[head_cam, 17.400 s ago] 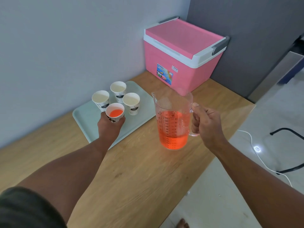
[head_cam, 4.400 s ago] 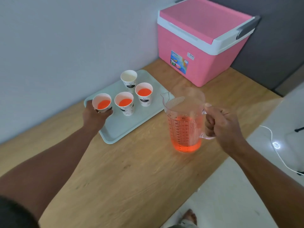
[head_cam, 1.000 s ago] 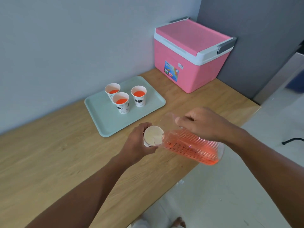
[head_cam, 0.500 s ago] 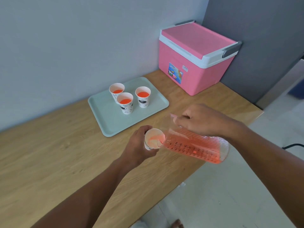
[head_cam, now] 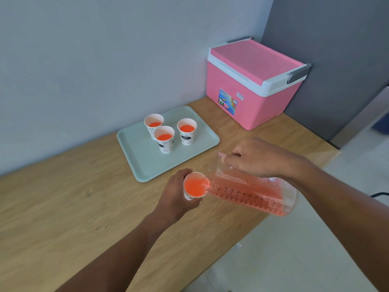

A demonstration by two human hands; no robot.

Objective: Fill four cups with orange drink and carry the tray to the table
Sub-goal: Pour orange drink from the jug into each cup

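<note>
Fourth-cup fill under way: left hand (head_cam: 175,199) wraps the paper cup (head_cam: 194,185) above the counter (head_cam: 63,207), right hand (head_cam: 259,159) clasps the tipped pitcher (head_cam: 252,191), handle hidden beneath it, spout at the rim. Next, I judge: right the pitcher, set this cup beside the three filled cups (head_cam: 165,139) on the tray (head_cam: 147,159). The destination table is out of view.

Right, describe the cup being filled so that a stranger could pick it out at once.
Start at the pink cooler box in the corner of the wooden counter, then come forward past the pale green tray with three filled paper cups on it. The cup being filled is the only one off the tray, gripped in the left hand under the lip of the tilted clear jug.
</note>
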